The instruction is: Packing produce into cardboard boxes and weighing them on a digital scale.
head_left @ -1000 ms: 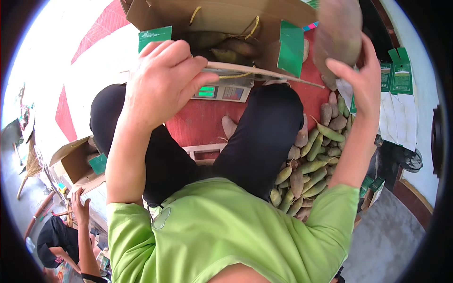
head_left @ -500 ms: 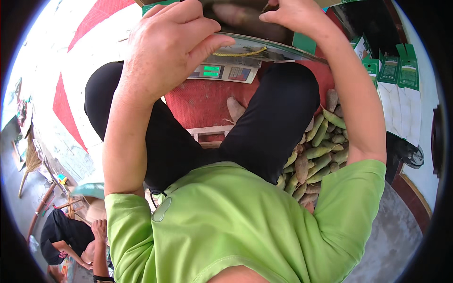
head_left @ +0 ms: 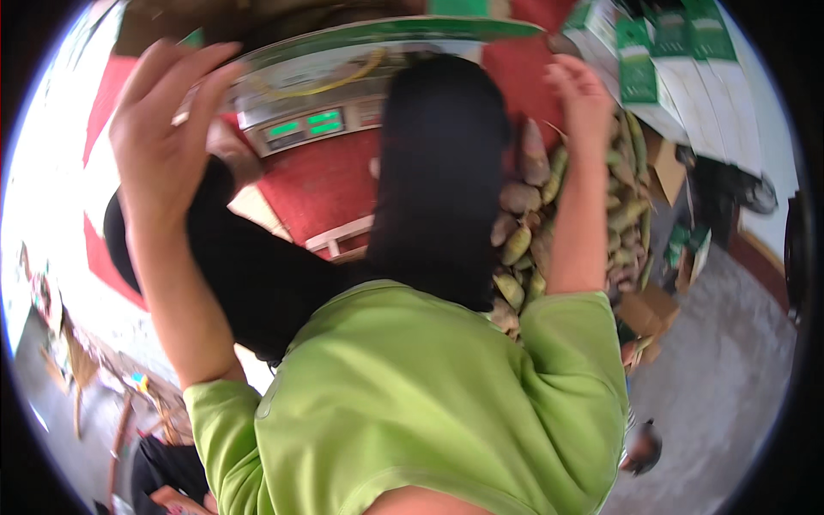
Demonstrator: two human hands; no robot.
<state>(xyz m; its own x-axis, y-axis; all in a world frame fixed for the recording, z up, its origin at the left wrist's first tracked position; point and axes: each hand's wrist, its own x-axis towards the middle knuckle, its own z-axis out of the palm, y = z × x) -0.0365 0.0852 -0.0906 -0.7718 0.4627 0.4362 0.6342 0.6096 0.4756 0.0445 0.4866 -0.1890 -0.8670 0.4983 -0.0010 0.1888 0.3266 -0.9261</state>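
So the cardboard box (head_left: pixel 378 34) looks to be up on the digital scale (head_left: pixel 300 130), printed front wall toward the sitter with its yellow cord handle (head_left: pixel 378 58) hanging in a loop. The scale is on the red mat (head_left: pixel 322 189), past the mat's bare middle, with its panel turned to the knees, probably so whoever's sitting there can read it without leaning.

Left hand (head_left: pixel 159 137) is up by the box's left end, fingers apart and loosely bent, and I see nothing in it. Can't tell if the fingertips brush the cardboard. Right hand (head_left: pixel 588 107) hangs over the mat's right side, half open and pretty smeared by blur; nothing shows in its grip either.

Under that right forearm is the heap of long green and pinkish-brown produce (head_left: pixel 519 197), spilling along the mat's right side. My guess is it's piled there to be an easy reach for that hand. The right knee (head_left: pixel 442 154) sits between heap and scale.

As for writing: the display (head_left: pixel 324 122) glows green, but the digits are mush. The green-and-white cartons (head_left: pixel 635 64) beyond the heap carry pale print, too small and blurry to make out. No brand I can pick out anywhere.
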